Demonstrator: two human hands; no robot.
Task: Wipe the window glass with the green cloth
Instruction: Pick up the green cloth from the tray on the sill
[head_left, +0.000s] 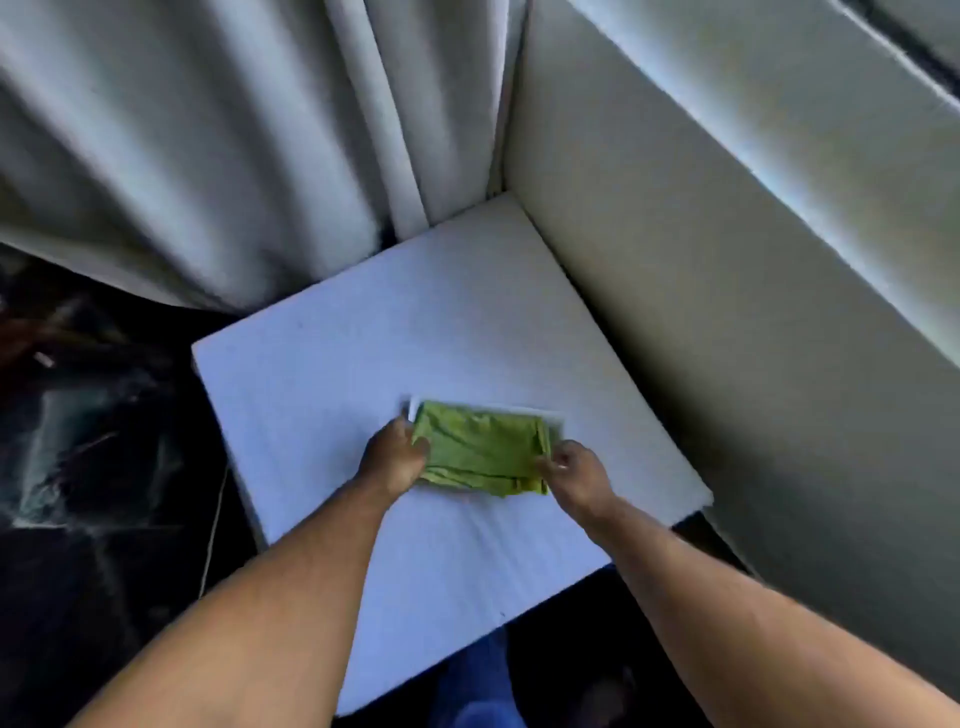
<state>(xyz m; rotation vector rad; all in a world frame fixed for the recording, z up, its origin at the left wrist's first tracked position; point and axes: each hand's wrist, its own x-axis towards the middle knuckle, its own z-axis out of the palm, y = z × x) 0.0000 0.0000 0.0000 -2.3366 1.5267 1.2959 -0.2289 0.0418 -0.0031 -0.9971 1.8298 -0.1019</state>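
Now your left hand (395, 452) & right hand (571, 467) each pinch one end of the folded green cloth (480, 449) on the white table (322, 364).

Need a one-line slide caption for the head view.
Both hands, left hand and right hand, grip a folded green cloth on a white cushion.

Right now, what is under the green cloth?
A thin white edge shows along the far side of the green cloth, all on the white cushion. Cloth and both hands, left and right, hide the rest.
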